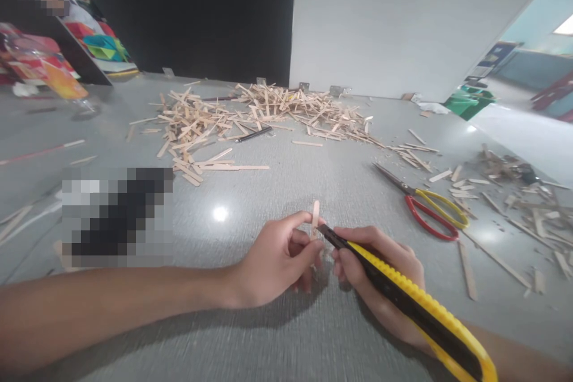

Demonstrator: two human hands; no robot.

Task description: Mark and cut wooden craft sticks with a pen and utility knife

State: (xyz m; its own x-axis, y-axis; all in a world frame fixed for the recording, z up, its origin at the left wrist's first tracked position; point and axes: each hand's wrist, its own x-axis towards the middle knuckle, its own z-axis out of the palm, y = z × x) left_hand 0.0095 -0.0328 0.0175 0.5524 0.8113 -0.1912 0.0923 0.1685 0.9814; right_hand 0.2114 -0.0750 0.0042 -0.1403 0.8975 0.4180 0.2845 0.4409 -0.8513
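Observation:
My left hand (280,256) is closed on a small wooden craft stick (316,213), which it pinches upright with its rounded end pointing away from me. In my right hand (380,268) is a yellow and black utility knife (403,292), its handle running back toward the lower right. The knife's dark tip meets the side of the stick just above my left thumb. The stick's lower part is partly hidden by my fingers. Scissors (427,209) with one red and one yellow handle lie on the table to the right of my hands.
Heaped craft sticks (268,107) lie along the panel at the back, with a black pen (253,134) before them. Scraps and cut pieces (537,209) cover the right side. A plastic bottle (62,80) lies far left; a green bin (470,101) stands beyond the right edge.

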